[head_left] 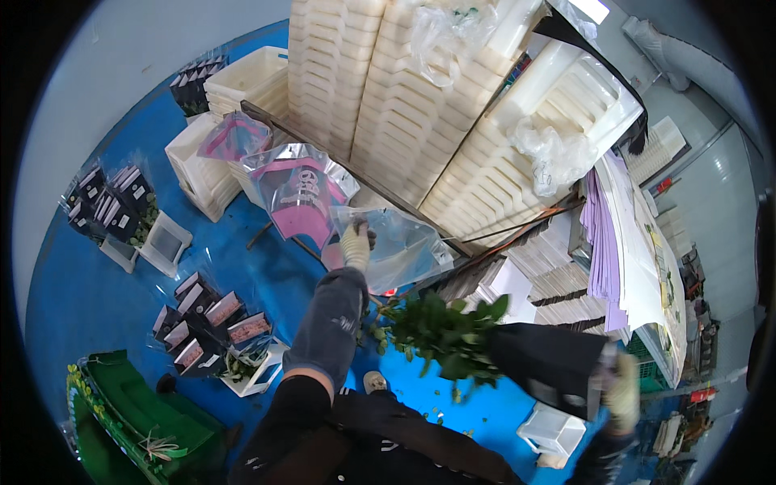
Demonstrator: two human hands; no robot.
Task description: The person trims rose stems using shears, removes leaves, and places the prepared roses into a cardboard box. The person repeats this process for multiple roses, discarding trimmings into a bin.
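My left hand (357,245), in a pale knitted glove with dark fingertips, reaches forward and grips the near edge of a clear plastic flower sleeve (403,248). That sleeve hangs with others at a wooden rail (357,176). Beside it hangs a pink-printed plastic sleeve (300,191). On the right, my gloved right hand (621,391) is shut around the head end of a bouquet in black wrapping (542,367). The bouquet lies sideways, its leafy green stems (451,339) pointing left. The hand is blurred, and the flowers inside the wrap are mostly hidden.
Tall stacks of cream plastic crates (394,109) rise behind the rail. Wrapped bouquets (206,327) stand in holders on the blue floor (267,291) at left. A white plastic stool (551,430) is low right, and a green-covered object (145,412) lower left. Paper sheets (606,242) hang at right.
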